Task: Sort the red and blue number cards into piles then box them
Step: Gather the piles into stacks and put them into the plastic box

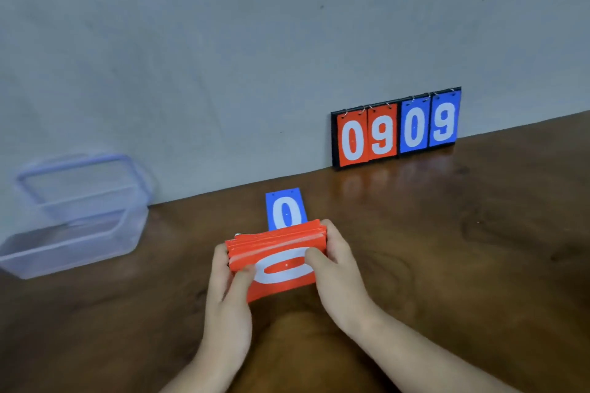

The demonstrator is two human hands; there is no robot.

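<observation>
Stack of red cards (274, 244), white zero uppermost, gripped endwise by my left hand (228, 293) and right hand (336, 271), fingers (314, 257) curled; blue zero card (285, 209) at twelve o'clock.

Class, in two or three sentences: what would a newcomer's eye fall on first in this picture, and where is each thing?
First the red stack, gripped by the left hand and right hand at the centre front of the table. Next the scoreboard reading 0909, standing against the wall at the back right. A blue 0 card lies just behind the stack; a clear box sits far left.
</observation>
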